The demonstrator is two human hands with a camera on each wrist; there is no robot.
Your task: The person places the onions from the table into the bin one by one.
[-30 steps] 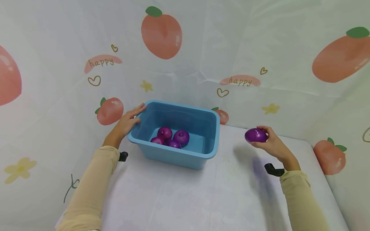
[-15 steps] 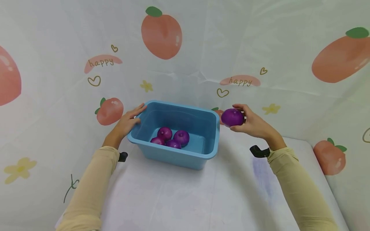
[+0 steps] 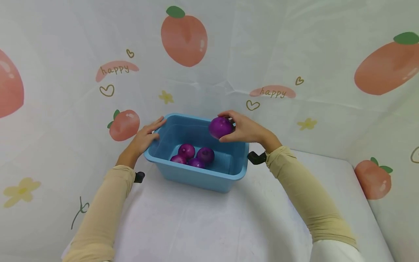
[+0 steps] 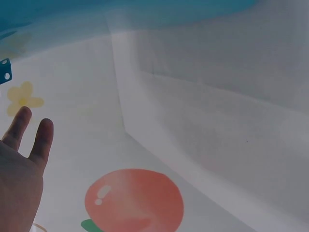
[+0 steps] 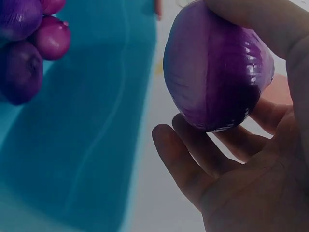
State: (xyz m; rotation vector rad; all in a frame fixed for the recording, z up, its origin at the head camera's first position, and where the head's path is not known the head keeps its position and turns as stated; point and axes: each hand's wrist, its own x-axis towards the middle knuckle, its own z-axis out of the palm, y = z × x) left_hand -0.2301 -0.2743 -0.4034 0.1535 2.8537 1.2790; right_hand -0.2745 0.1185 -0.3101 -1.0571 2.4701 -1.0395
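In the head view a blue plastic tub [image 3: 193, 180] stands on the table, with several purple onions [image 3: 205, 155] grouped in its left half. My left hand [image 3: 142, 140] rests on the tub's left rim, thumb at the edge; two straight fingers [image 4: 42, 145] show in the left wrist view. Another purple onion [image 3: 220, 127] is in my right hand [image 3: 243, 128], pinched between thumb and fingers above the tub's back right part. The right wrist view shows this shiny onion [image 5: 217, 67] close up, clear of the onions in the tub.
A white cloth covers the table [image 3: 196, 225]. Behind it hangs a white backdrop [image 3: 212, 87] printed with peaches, flowers and the word happy. The tub's back edge is close to this backdrop. A dark wrist mount [image 3: 256, 158] overlaps the tub's right rim.
My right hand has carried the onion leftward and up, from right of the tub to above it. The left hand, the tub and the onions inside have stayed put.
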